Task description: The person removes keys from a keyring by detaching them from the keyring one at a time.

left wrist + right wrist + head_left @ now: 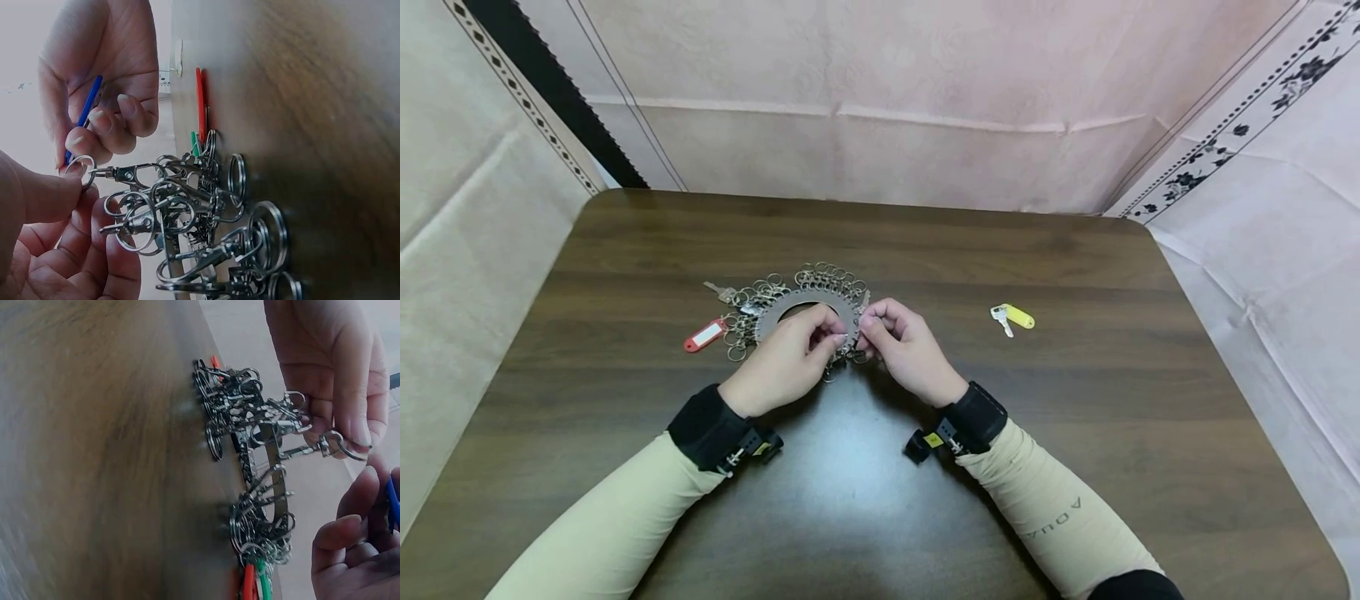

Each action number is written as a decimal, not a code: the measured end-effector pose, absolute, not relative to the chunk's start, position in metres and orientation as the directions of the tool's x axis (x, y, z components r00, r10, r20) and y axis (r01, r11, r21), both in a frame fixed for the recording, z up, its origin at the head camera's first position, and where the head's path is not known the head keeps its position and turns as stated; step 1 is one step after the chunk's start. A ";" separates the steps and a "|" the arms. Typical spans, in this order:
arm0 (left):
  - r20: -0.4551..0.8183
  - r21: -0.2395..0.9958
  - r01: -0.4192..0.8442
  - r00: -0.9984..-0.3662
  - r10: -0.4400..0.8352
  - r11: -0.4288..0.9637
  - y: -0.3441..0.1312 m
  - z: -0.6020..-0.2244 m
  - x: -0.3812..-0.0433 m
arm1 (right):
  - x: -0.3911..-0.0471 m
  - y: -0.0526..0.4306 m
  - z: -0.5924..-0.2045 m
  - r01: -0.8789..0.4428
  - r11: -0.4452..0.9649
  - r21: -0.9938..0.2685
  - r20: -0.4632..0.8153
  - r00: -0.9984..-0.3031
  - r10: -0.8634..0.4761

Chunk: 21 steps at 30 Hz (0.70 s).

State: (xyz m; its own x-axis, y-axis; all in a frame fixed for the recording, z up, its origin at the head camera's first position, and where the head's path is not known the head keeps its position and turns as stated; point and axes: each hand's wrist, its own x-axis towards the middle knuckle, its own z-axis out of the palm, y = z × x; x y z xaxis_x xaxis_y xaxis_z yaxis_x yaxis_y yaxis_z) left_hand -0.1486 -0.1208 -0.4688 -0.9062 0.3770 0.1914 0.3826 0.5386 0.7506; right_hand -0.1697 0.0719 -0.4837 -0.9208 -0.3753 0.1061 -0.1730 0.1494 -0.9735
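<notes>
A grey metal hoop (pixel 766 323) fringed with several small clasps and split rings lies in front of me. My left hand (pixel 790 358) reaches over its near side, and thumb and finger pinch one split ring (pixel 94 170) whose clasp hangs from the hoop. Close beside it, at the hoop's right edge, my right hand (pixel 913 354) holds a blue key tag (pixel 89 112) between its thumb and fingers. In the left wrist view the tag's lower end is right at the pinched ring. The fingers hide most of the blue tag in the head view.
At the hoop's left hang a red key tag (pixel 705 335) and a silver key (pixel 722 292); a green tag (pixel 265 582) shows in the right wrist view. A yellow key tag (pixel 1020 316) with a key (pixel 1002 318) lies apart on the brown table (pixel 1075 400).
</notes>
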 end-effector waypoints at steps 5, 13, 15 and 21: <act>0.202 0.746 0.390 -0.905 0.374 0.540 -0.123 -0.468 -0.149 | -0.176 0.092 -0.485 -0.186 0.239 -0.953 0.093 -0.931 -0.353; 0.174 0.753 0.376 -0.905 0.388 0.540 -0.121 -0.463 -0.145 | -0.190 0.176 -0.483 -0.128 0.480 -0.868 0.019 -0.974 -0.225; 0.173 0.754 0.375 -0.905 0.388 0.539 -0.121 -0.462 -0.145 | -0.193 0.197 -0.479 -0.106 0.511 -0.853 0.013 -0.983 -0.182; 0.169 0.750 0.377 -0.904 0.393 0.543 -0.121 -0.461 -0.142 | -0.196 0.251 -0.478 -0.033 0.592 -0.806 -0.034 -0.994 -0.101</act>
State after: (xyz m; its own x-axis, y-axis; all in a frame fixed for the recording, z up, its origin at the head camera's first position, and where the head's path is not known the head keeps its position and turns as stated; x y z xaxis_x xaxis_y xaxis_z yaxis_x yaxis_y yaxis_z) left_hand -0.1424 -0.1208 -0.4612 -0.9038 0.3929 0.1695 0.3768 0.5430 0.7504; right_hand -0.1961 0.2507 -0.4782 -0.9944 -0.1007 -0.0336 -0.0327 0.5916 -0.8056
